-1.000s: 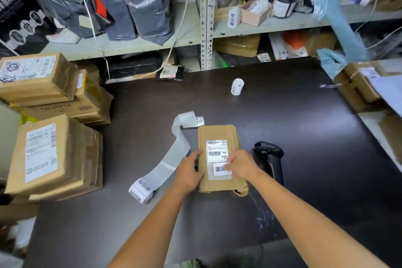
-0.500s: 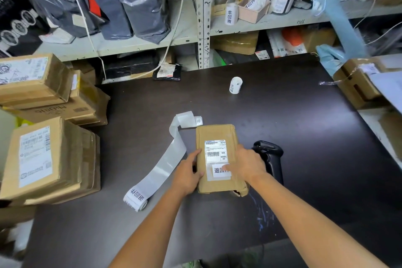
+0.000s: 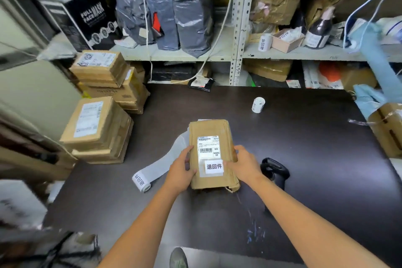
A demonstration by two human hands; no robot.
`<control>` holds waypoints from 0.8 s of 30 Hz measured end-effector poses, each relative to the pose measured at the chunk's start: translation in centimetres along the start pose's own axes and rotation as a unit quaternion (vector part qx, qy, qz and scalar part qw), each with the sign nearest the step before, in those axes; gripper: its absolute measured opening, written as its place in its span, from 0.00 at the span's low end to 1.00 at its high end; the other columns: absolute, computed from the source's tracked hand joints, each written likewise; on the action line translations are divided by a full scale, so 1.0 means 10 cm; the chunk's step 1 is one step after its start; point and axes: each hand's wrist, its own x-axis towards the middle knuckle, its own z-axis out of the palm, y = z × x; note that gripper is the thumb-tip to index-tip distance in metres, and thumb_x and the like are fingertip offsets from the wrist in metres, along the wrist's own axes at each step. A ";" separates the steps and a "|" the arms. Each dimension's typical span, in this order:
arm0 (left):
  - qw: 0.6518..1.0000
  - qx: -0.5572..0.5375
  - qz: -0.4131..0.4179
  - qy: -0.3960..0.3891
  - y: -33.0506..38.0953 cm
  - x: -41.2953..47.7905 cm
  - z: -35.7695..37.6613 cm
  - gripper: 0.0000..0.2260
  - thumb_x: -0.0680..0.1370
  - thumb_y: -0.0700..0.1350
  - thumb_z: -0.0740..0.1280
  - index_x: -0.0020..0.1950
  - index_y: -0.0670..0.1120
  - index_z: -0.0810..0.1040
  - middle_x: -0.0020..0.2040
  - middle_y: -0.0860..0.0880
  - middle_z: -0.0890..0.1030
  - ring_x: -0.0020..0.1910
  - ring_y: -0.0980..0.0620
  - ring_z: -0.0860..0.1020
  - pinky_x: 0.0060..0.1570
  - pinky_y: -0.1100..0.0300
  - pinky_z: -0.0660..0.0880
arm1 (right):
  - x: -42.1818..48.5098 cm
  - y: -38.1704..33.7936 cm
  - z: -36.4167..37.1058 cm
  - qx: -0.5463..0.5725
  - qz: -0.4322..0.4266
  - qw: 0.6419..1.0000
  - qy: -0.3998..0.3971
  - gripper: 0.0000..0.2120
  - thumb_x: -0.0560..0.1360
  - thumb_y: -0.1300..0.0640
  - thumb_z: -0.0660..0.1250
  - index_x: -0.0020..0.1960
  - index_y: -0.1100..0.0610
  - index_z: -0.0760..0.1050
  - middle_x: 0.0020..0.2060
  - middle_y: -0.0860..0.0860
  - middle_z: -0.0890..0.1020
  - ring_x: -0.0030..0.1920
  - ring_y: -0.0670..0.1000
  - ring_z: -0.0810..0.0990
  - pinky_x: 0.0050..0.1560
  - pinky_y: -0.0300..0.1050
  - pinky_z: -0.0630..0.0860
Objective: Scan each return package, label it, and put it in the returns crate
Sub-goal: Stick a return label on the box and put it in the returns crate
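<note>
A brown paper package [image 3: 211, 128] lies in the middle of the dark table [image 3: 315, 159], near its front. It carries a white shipping label with a barcode and, below that, a white return sticker [image 3: 214, 166] with printed characters. My left hand [image 3: 181, 170] grips the package's left edge, thumb on top. My right hand [image 3: 244, 164] grips its right edge. A black handheld scanner [image 3: 275, 170] lies on the table just right of my right hand. A strip of label backing with a sticker roll [image 3: 141, 182] trails from under the package toward the left.
Stacked cardboard parcels [image 3: 97, 124] stand at the table's left edge, more [image 3: 102, 67] behind them. A small label roll [image 3: 258, 104] lies at mid-table, a black packet [image 3: 201, 83] at the back. Cluttered shelves run behind. A brown box [image 3: 389, 130] sits at right.
My right hand left the sticker and moved to the package's right edge. Both hands now hold the package by its sides. The camera view shifted left.
</note>
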 end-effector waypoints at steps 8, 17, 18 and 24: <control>0.971 -0.092 -0.082 0.206 -0.27 -1.46 -0.56 0.35 0.76 0.40 0.68 0.75 0.65 0.58 0.59 0.54 0.76 0.56 0.56 0.77 0.56 0.49 0.79 | -0.68 -0.89 0.38 -0.053 -0.185 0.976 -0.102 0.28 0.73 0.51 0.71 0.70 0.53 0.68 0.62 0.52 0.77 0.60 0.53 0.76 0.57 0.51 0.76; 0.890 -0.158 -0.151 0.400 -1.24 -3.60 -1.25 0.32 0.76 0.41 0.70 0.75 0.58 0.60 0.56 0.58 0.76 0.48 0.69 0.74 0.40 0.76 0.72 | -2.29 -1.94 1.75 -0.127 -0.368 0.895 -0.219 0.32 0.71 0.48 0.73 0.71 0.54 0.67 0.62 0.53 0.78 0.62 0.54 0.76 0.58 0.50 0.74; 0.880 -0.167 -0.158 0.414 -1.37 -3.84 -1.29 0.33 0.76 0.40 0.70 0.75 0.57 0.60 0.57 0.58 0.75 0.48 0.68 0.74 0.40 0.78 0.71 | -2.50 -2.02 1.94 -0.141 -0.382 0.885 -0.227 0.32 0.71 0.47 0.73 0.70 0.54 0.68 0.61 0.53 0.79 0.61 0.55 0.77 0.56 0.50 0.75; 0.817 -0.242 -0.226 0.472 -2.39 -5.25 -1.38 0.35 0.75 0.38 0.71 0.76 0.57 0.59 0.65 0.51 0.76 0.60 0.53 0.77 0.57 0.58 0.77 | -3.81 -2.25 3.10 -0.191 -0.444 0.827 -0.288 0.32 0.70 0.44 0.73 0.69 0.56 0.69 0.61 0.54 0.80 0.58 0.55 0.79 0.55 0.50 0.75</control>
